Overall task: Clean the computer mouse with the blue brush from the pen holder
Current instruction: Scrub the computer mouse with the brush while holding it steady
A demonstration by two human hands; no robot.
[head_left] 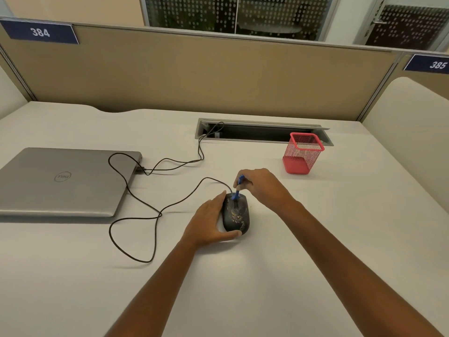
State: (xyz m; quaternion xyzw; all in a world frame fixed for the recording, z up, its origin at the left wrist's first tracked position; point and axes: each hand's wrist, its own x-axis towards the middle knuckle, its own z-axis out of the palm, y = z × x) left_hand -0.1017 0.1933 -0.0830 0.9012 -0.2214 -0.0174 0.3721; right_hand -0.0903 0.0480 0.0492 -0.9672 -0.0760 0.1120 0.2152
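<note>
Head view. I see the black corded computer mouse [236, 215] flat on the pale table [315, 239], near centre; its top carries light-brown smudges. My left hand [209, 221] cups the mouse's left flank, thumb wrapped round the near end, fingers along the side: that grip is clamped on the mouse. My right hand [260, 184] sits just beyond the mouse; its grip is pinched shut around the handle of the small blue plastic brush [238, 188], held near upright and tilted slightly. The brush head touches the front of the mouse, at the scroll-wheel slot as far as I can tell; bristles too small to resolve.

The red wire-mesh pen holder [302, 153] stands upright, well apart from the hands, right of centre, just before the recessed grey cable tray [262, 132]. The mouse's black cable [136, 215] loops leftward across the table towards the closed silver laptop [65, 182] at the left edge.
</note>
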